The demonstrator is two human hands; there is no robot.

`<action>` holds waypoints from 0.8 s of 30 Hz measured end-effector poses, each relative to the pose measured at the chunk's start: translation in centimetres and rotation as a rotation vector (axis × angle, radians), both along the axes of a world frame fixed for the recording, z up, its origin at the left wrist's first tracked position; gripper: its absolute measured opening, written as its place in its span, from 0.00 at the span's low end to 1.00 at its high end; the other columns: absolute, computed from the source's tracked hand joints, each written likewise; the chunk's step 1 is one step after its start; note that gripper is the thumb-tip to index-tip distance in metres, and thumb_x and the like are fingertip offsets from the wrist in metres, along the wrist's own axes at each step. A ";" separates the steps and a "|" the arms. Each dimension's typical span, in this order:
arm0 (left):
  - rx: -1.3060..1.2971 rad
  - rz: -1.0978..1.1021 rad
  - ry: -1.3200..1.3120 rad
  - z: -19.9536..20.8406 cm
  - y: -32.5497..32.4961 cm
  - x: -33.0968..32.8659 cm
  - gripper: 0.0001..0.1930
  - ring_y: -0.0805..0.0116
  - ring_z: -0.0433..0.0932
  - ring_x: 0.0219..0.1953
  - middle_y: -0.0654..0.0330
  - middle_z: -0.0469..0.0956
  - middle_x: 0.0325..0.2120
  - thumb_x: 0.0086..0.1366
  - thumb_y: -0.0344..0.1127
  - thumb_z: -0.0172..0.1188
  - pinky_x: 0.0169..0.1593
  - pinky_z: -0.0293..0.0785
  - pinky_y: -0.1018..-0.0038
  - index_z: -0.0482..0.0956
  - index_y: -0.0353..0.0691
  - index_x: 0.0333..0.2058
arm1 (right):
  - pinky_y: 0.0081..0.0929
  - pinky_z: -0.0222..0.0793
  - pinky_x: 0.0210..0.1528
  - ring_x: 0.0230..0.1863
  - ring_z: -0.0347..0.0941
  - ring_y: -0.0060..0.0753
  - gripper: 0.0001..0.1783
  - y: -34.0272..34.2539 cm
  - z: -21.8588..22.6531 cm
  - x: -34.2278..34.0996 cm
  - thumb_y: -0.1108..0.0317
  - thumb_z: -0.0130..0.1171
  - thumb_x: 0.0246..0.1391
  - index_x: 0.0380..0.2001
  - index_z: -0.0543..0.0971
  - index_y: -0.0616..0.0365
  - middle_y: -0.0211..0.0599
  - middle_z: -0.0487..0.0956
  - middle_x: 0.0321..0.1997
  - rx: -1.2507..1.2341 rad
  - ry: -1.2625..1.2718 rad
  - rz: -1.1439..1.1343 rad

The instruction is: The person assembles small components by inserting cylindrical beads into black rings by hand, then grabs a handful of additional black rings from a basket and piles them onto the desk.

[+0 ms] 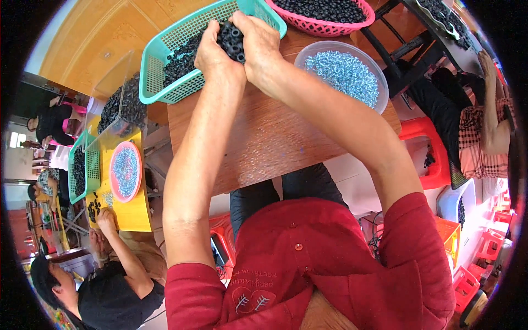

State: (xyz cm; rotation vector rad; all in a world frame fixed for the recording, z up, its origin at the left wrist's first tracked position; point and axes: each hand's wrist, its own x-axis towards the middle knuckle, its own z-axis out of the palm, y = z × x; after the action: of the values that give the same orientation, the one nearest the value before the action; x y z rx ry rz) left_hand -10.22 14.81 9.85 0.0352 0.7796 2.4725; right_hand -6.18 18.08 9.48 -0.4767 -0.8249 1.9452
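Observation:
My left hand (210, 56) and my right hand (258, 44) are cupped together over the turquoise plastic basket (179, 94). Between them they hold a heap of small black ring-shaped pieces (231, 42), round with holes through the middle. More black pieces (180, 61) lie in the basket below, partly hidden by my hands. To the right of my forearm stands a clear round bowl (384, 98) of small shiny blue-silver pieces (346, 74).
A pink basket (324, 27) of black pieces stands at the table's (264, 143) far edge. At left, a co-worker's hand (106, 220) touches small parts on a yellow table (135, 220) holding a pink bowl (139, 170). A red stool (437, 159) is at right, near another person.

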 end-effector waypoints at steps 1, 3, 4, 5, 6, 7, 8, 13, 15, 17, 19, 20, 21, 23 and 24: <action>-0.001 -0.023 -0.020 -0.8 -0.4 0.4 0.06 0.67 0.78 0.26 0.57 0.78 0.29 0.57 0.31 0.59 0.31 0.78 0.71 0.75 0.34 0.29 | 0.25 0.67 0.30 0.25 0.69 0.21 0.11 -0.4 -0.5 0.6 0.65 0.59 0.48 0.27 0.79 0.64 0.31 0.76 0.24 0.010 -0.049 -0.007; -0.027 -0.002 -0.038 -2.2 -0.9 1.7 0.06 0.68 0.78 0.26 0.58 0.77 0.27 0.57 0.32 0.60 0.30 0.77 0.71 0.75 0.36 0.28 | 0.24 0.67 0.30 0.26 0.69 0.20 0.11 -1.1 -1.9 1.9 0.65 0.58 0.49 0.26 0.79 0.64 0.30 0.76 0.24 -0.004 -0.043 0.006; -0.050 0.001 -0.057 -3.3 -1.3 1.9 0.06 0.68 0.77 0.26 0.59 0.77 0.27 0.57 0.32 0.60 0.30 0.77 0.71 0.75 0.36 0.27 | 0.24 0.67 0.30 0.26 0.68 0.20 0.11 -1.6 -2.7 2.3 0.64 0.58 0.50 0.26 0.79 0.63 0.30 0.76 0.25 -0.022 -0.039 0.026; -0.078 0.029 -0.049 -4.5 -1.6 2.1 0.06 0.69 0.77 0.27 0.60 0.76 0.26 0.58 0.33 0.60 0.30 0.76 0.72 0.75 0.36 0.26 | 0.22 0.71 0.33 0.29 0.72 0.21 0.10 -1.9 -3.6 2.7 0.65 0.59 0.51 0.29 0.79 0.63 0.32 0.78 0.30 -0.056 -0.047 0.061; -0.131 0.046 -0.041 -5.4 -1.7 2.8 0.07 0.70 0.76 0.27 0.60 0.77 0.27 0.58 0.33 0.60 0.31 0.75 0.72 0.75 0.36 0.26 | 0.21 0.70 0.33 0.29 0.72 0.20 0.11 -1.8 -4.9 3.2 0.64 0.58 0.52 0.29 0.79 0.63 0.32 0.77 0.29 -0.047 -0.062 0.074; -0.134 0.037 -0.053 -6.3 -1.8 3.5 0.07 0.70 0.76 0.27 0.60 0.77 0.27 0.58 0.34 0.60 0.32 0.75 0.73 0.76 0.36 0.27 | 0.21 0.70 0.33 0.29 0.72 0.20 0.11 -1.8 -6.2 3.7 0.64 0.58 0.52 0.29 0.79 0.63 0.32 0.77 0.29 -0.051 -0.101 0.063; -0.134 0.033 -0.060 -7.2 -1.8 3.8 0.07 0.70 0.76 0.28 0.60 0.77 0.27 0.58 0.34 0.60 0.32 0.75 0.73 0.76 0.36 0.27 | 0.21 0.70 0.33 0.29 0.72 0.19 0.11 -1.8 -6.9 3.9 0.64 0.58 0.52 0.29 0.79 0.63 0.31 0.77 0.29 -0.052 -0.135 0.056; -0.151 0.031 -0.035 -10.8 -3.0 4.0 0.09 0.72 0.75 0.32 0.60 0.77 0.30 0.60 0.36 0.58 0.38 0.73 0.75 0.78 0.34 0.32 | 0.19 0.70 0.36 0.32 0.73 0.19 0.11 -2.9 -9.2 4.5 0.64 0.57 0.55 0.35 0.79 0.62 0.30 0.78 0.33 -0.009 -0.222 0.075; -0.142 0.050 -0.010 -10.7 -3.3 4.9 0.10 0.72 0.75 0.33 0.60 0.77 0.31 0.61 0.36 0.58 0.39 0.73 0.75 0.78 0.34 0.33 | 0.19 0.70 0.36 0.32 0.73 0.19 0.11 -3.1 -9.2 4.8 0.65 0.57 0.56 0.35 0.79 0.62 0.30 0.78 0.33 -0.002 -0.210 0.072; -0.170 0.116 0.056 -10.5 -3.4 5.4 0.11 0.72 0.75 0.34 0.61 0.77 0.32 0.62 0.37 0.56 0.39 0.73 0.76 0.78 0.33 0.34 | 0.18 0.70 0.39 0.35 0.72 0.19 0.12 -3.1 -9.5 4.7 0.65 0.57 0.56 0.37 0.79 0.63 0.31 0.78 0.35 0.042 -0.221 0.056; -0.156 0.117 0.084 -10.9 -3.8 5.5 0.11 0.72 0.75 0.34 0.61 0.77 0.32 0.63 0.37 0.55 0.40 0.72 0.76 0.78 0.34 0.35 | 0.21 0.68 0.41 0.37 0.72 0.22 0.13 -3.3 -10.3 4.5 0.63 0.58 0.55 0.36 0.80 0.62 0.33 0.78 0.35 0.122 -0.259 0.013; -0.147 0.119 0.105 -10.8 -4.1 5.7 0.12 0.72 0.74 0.34 0.61 0.77 0.32 0.63 0.38 0.54 0.40 0.72 0.76 0.78 0.34 0.35 | 0.24 0.67 0.43 0.38 0.72 0.25 0.14 -3.4 -10.4 4.4 0.62 0.58 0.54 0.36 0.80 0.62 0.36 0.78 0.36 0.197 -0.304 -0.027; -0.211 0.151 0.170 -10.7 -4.2 5.8 0.13 0.72 0.74 0.35 0.61 0.77 0.33 0.64 0.39 0.53 0.41 0.71 0.76 0.78 0.33 0.37 | 0.26 0.66 0.46 0.41 0.72 0.29 0.14 -3.5 -10.5 4.4 0.62 0.58 0.54 0.37 0.80 0.63 0.39 0.78 0.38 0.261 -0.301 -0.049; -0.308 0.209 0.282 -10.3 -4.3 6.4 0.14 0.71 0.74 0.35 0.61 0.77 0.33 0.64 0.40 0.53 0.41 0.71 0.76 0.78 0.33 0.38 | 0.26 0.66 0.46 0.41 0.72 0.29 0.14 -3.3 -10.8 4.4 0.62 0.58 0.54 0.37 0.80 0.63 0.39 0.78 0.38 0.281 -0.305 -0.055; -0.406 0.263 0.394 -10.2 -4.3 6.7 0.14 0.71 0.74 0.35 0.61 0.77 0.33 0.64 0.40 0.53 0.42 0.70 0.76 0.78 0.33 0.39 | 0.26 0.66 0.46 0.41 0.72 0.29 0.14 -3.2 -10.8 4.5 0.63 0.58 0.54 0.37 0.80 0.62 0.39 0.78 0.38 0.300 -0.309 -0.065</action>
State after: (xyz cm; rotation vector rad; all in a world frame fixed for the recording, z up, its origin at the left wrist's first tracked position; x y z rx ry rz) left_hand -3.55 10.56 -0.30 0.2942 1.5292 2.5294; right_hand -1.68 14.91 -1.36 -0.6212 -1.2597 1.6732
